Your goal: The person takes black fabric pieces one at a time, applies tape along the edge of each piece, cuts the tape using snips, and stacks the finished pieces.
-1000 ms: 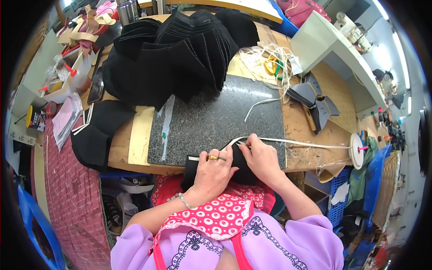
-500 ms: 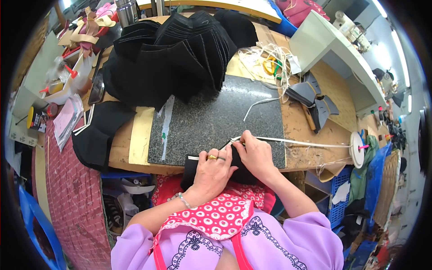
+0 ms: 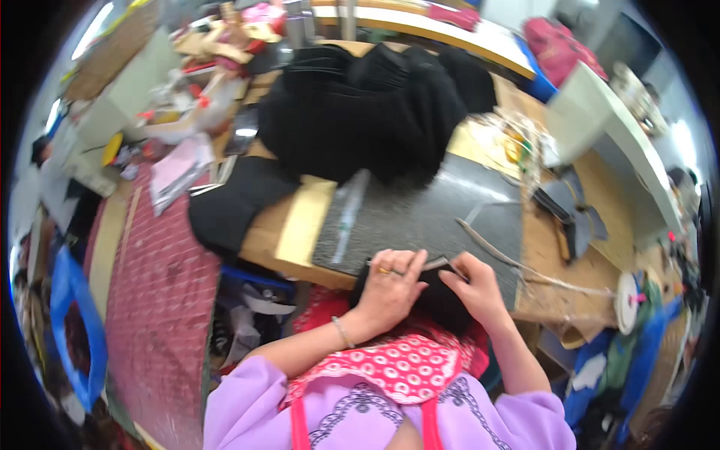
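Observation:
A black fabric piece [image 3: 444, 304] lies at the near edge of a dark speckled stone slab [image 3: 420, 217] and hangs toward the lap. My left hand [image 3: 390, 292], with rings on its fingers, holds the piece from the left, fingers laid over it. On the right, my right hand [image 3: 474, 289] pinches the piece's upper edge between thumb and fingers. A short pale strip [image 3: 435, 262] shows along that edge between the hands. A white narrow tape [image 3: 499, 255] lies loose across the slab, running to a white reel [image 3: 627, 303] at the right. The picture is blurred.
A big stack of black fabric pieces [image 3: 360, 112] covers the far side of the slab. Another black piece [image 3: 244, 202] lies at left. Right of the slab are tangled white strips [image 3: 525, 139], grey cut pieces [image 3: 583, 214] and a wooden-handled tool [image 3: 562, 244]. A white shelf [image 3: 600, 120] stands behind.
My right hand has let go of the tape and grips the black piece's edge. The tape's end now lies free on the slab. The view has swung left, shifting everything rightward.

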`<state>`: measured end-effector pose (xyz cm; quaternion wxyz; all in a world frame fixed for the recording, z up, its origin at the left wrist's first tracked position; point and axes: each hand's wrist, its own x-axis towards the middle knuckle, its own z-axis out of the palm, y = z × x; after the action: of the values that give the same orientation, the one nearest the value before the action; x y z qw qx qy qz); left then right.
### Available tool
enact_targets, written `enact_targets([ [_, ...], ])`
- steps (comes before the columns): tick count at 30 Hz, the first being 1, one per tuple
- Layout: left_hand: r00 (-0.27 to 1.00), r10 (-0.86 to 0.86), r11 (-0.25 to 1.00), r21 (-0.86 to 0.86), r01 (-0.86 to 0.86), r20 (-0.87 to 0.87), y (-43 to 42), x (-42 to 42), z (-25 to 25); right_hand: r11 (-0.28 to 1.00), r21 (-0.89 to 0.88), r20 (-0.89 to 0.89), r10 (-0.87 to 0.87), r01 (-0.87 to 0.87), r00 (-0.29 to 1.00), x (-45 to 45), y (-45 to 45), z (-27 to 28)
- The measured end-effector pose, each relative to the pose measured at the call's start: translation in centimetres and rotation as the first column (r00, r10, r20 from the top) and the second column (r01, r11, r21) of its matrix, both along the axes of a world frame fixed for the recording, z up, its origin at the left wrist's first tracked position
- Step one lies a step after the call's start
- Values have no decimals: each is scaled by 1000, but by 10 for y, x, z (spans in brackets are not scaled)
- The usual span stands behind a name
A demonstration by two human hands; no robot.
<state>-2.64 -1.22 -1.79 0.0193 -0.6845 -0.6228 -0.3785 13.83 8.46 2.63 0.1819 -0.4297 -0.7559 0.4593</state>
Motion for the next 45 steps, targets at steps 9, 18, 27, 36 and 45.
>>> enact_targets([
  [9,811,208,951,-309,-35,547,-51,-92,75,994,102,-208,64,-44,976,-16,-16,34],
  [18,822,566,766,-413,-493,67,-2,-341,43,986,165,-102,9,8,995,7,-20,13],
  [27,916,166,952,-183,-246,-367,-30,-245,75,965,214,12,-157,151,987,51,-8,5],
  [36,782,205,936,-115,-332,-588,-74,-219,13,689,717,54,-204,104,978,39,54,-20],
  [45,970,54,994,101,-31,-235,31,-156,71,856,378,-91,414,-353,906,-16,-18,-8],
])
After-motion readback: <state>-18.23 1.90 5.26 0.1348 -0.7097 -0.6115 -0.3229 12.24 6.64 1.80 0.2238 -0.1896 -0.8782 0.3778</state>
